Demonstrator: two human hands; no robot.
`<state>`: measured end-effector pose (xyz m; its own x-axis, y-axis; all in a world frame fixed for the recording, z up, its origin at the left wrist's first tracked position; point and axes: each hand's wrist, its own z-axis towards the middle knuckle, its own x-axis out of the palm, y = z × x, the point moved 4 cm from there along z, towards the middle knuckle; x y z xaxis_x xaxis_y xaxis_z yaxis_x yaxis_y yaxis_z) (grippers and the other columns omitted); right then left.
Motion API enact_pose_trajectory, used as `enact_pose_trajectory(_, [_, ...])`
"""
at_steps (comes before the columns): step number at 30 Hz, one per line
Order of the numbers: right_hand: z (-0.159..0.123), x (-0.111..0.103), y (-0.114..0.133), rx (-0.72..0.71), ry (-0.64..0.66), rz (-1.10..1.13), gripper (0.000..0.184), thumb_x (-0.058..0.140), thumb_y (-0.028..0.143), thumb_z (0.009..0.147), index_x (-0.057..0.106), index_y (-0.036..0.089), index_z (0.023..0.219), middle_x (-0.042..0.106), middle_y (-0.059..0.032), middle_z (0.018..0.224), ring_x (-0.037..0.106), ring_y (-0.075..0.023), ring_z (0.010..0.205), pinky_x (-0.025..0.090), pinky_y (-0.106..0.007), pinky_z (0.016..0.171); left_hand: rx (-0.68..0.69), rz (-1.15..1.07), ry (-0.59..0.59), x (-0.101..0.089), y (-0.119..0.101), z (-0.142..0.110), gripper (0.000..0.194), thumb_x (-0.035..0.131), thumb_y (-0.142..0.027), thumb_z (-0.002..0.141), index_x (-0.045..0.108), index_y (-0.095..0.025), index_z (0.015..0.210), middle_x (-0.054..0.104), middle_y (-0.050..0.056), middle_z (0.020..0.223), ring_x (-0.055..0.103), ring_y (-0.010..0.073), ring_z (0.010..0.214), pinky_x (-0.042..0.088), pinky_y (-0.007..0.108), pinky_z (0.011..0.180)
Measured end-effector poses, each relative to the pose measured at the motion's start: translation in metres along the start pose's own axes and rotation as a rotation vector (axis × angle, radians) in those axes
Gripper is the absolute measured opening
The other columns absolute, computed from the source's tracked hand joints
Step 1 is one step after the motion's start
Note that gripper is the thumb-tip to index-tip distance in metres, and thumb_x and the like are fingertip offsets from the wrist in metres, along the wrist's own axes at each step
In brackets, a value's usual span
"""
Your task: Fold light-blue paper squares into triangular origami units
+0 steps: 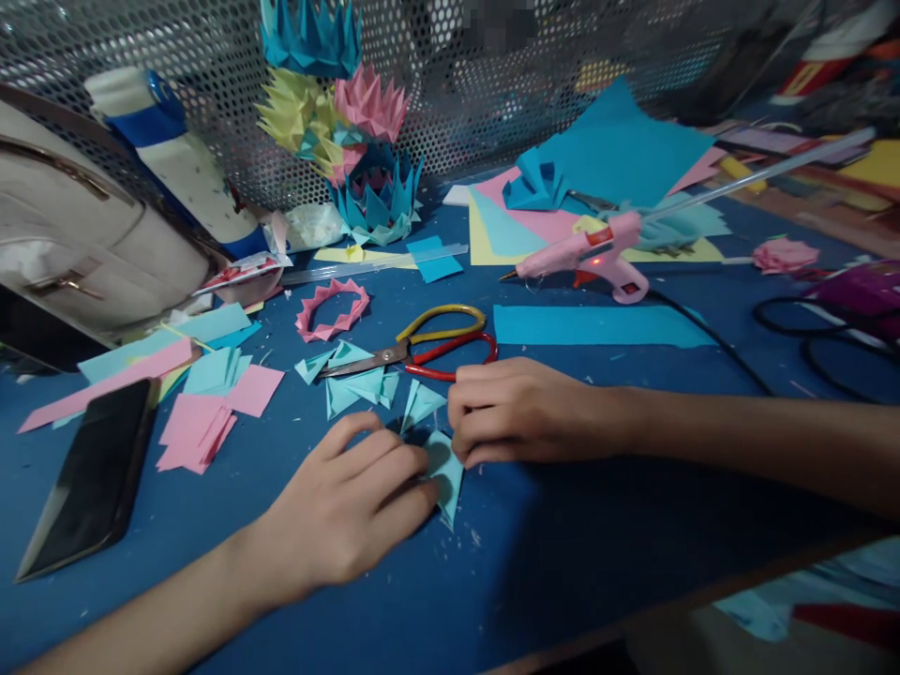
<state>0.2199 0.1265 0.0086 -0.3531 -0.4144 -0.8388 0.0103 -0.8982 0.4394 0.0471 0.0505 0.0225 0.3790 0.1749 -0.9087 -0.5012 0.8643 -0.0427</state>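
Between my two hands a small folded piece of light blue paper (447, 483) lies at the blue tabletop. My left hand (362, 502) has its fingers curled over the paper's left side. From the right, my right hand (517, 412) pinches its upper right edge with closed fingers; the fingertips are partly hidden. Just beyond sit several folded light blue paper triangles (358, 386). Scissors (404, 352) with one yellow and one red handle rest with their blades over these triangles. A zigzag pink paper ring (333, 309) lies behind them.
A pink glue gun (587, 260), its light lit, stands behind a blue paper strip (597, 325); its cord runs right. At left are a phone (91, 478), pink paper squares (197, 429), a bottle (179, 159) and a bag (84, 234). Spiky paper flowers (372, 192) stand against the mesh.
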Motion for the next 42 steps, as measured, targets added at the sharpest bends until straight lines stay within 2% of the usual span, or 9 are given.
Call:
enact_pose_trajectory(4, [-0.001, -0.001, 0.001, -0.006, 0.001, -0.013, 0.009, 0.061, 0.025, 0.096, 0.068, 0.019, 0.094, 0.062, -0.0008, 0.090, 0.050, -0.0141, 0.084, 0.035, -0.025, 0.072, -0.089, 0.006, -0.042, -0.003, -0.002, -0.009, 0.024, 0.049, -0.016, 0.103, 0.072, -0.019, 0.097, 0.072, 0.006, 0.107, 0.059, 0.0200, 0.092, 0.035, 0.040, 0.095])
enact_pose_trajectory(8, [-0.001, -0.002, 0.000, 0.000, 0.013, -0.002, 0.008, 0.061, 0.023, 0.096, 0.068, 0.019, 0.094, 0.062, -0.0008, 0.091, 0.051, -0.0136, 0.083, 0.036, -0.025, 0.072, -0.235, -0.098, 0.028, -0.001, -0.003, -0.018, 0.019, 0.056, -0.032, 0.103, 0.069, -0.020, 0.109, 0.065, 0.007, 0.132, 0.058, 0.0240, 0.112, 0.027, 0.046, 0.109])
enact_pose_trajectory(15, [-0.001, -0.004, 0.000, 0.013, 0.026, 0.047, 0.009, 0.061, 0.023, 0.097, 0.068, 0.019, 0.096, 0.063, -0.0014, 0.093, 0.052, -0.0136, 0.084, 0.038, -0.025, 0.074, -0.198, -0.257, 0.063, 0.004, 0.000, -0.015, 0.017, 0.053, -0.030, 0.104, 0.064, -0.017, 0.107, 0.069, 0.005, 0.125, 0.059, 0.0184, 0.118, 0.023, 0.041, 0.117])
enact_pose_trajectory(21, [-0.001, -0.002, -0.001, 0.041, 0.035, 0.087, 0.009, 0.060, 0.024, 0.097, 0.067, 0.018, 0.097, 0.063, -0.0024, 0.096, 0.052, -0.0144, 0.086, 0.038, -0.026, 0.077, -0.046, -0.146, 0.029, 0.005, -0.005, -0.014, 0.018, 0.052, -0.018, 0.104, 0.067, -0.010, 0.100, 0.072, 0.008, 0.117, 0.063, 0.0204, 0.115, 0.024, 0.042, 0.118])
enact_pose_trajectory(26, [0.000, -0.001, -0.002, 0.085, 0.028, 0.101, 0.011, 0.057, 0.025, 0.098, 0.066, 0.017, 0.098, 0.063, -0.0029, 0.096, 0.053, -0.0149, 0.089, 0.038, -0.025, 0.078, 0.001, -0.118, 0.035, 0.006, -0.006, -0.016, 0.014, 0.054, -0.013, 0.101, 0.068, -0.009, 0.103, 0.071, 0.009, 0.121, 0.063, 0.0217, 0.116, 0.027, 0.043, 0.118])
enact_pose_trajectory(30, [0.002, 0.001, -0.002, 0.176, 0.037, 0.084, 0.014, 0.056, 0.028, 0.099, 0.065, 0.019, 0.096, 0.062, -0.0028, 0.096, 0.053, -0.0152, 0.088, 0.037, -0.025, 0.074, 0.027, -0.117, 0.025, 0.005, -0.006, -0.018, 0.012, 0.056, -0.009, 0.099, 0.067, -0.008, 0.103, 0.070, 0.011, 0.123, 0.062, 0.0228, 0.117, 0.029, 0.043, 0.119])
enact_pose_trajectory(33, [0.003, 0.004, -0.001, 0.230, 0.038, 0.085, 0.011, 0.059, 0.029, 0.098, 0.063, 0.019, 0.096, 0.062, -0.0020, 0.094, 0.053, -0.0151, 0.087, 0.037, -0.025, 0.072, 0.018, -0.112, 0.025, 0.004, -0.006, -0.016, 0.020, 0.048, -0.011, 0.103, 0.067, -0.009, 0.106, 0.072, 0.010, 0.119, 0.063, 0.0215, 0.116, 0.030, 0.042, 0.118])
enact_pose_trajectory(36, [0.003, 0.006, 0.000, 0.240, 0.017, 0.078, 0.010, 0.059, 0.028, 0.098, 0.064, 0.020, 0.095, 0.063, -0.0011, 0.092, 0.054, -0.0144, 0.087, 0.037, -0.025, 0.072, 0.014, -0.085, 0.014, 0.002, -0.006, -0.011, 0.028, 0.040, -0.010, 0.105, 0.068, -0.010, 0.108, 0.074, 0.008, 0.113, 0.066, 0.0202, 0.110, 0.033, 0.042, 0.115])
enact_pose_trajectory(42, [0.004, 0.005, 0.002, 0.187, 0.016, 0.038, 0.011, 0.058, 0.027, 0.098, 0.066, 0.019, 0.095, 0.063, -0.0019, 0.093, 0.053, -0.0148, 0.086, 0.037, -0.025, 0.072, 0.022, 0.003, -0.016, 0.001, -0.009, -0.001, 0.028, 0.041, -0.010, 0.104, 0.069, -0.012, 0.101, 0.075, 0.005, 0.102, 0.067, 0.0200, 0.099, 0.037, 0.042, 0.107])
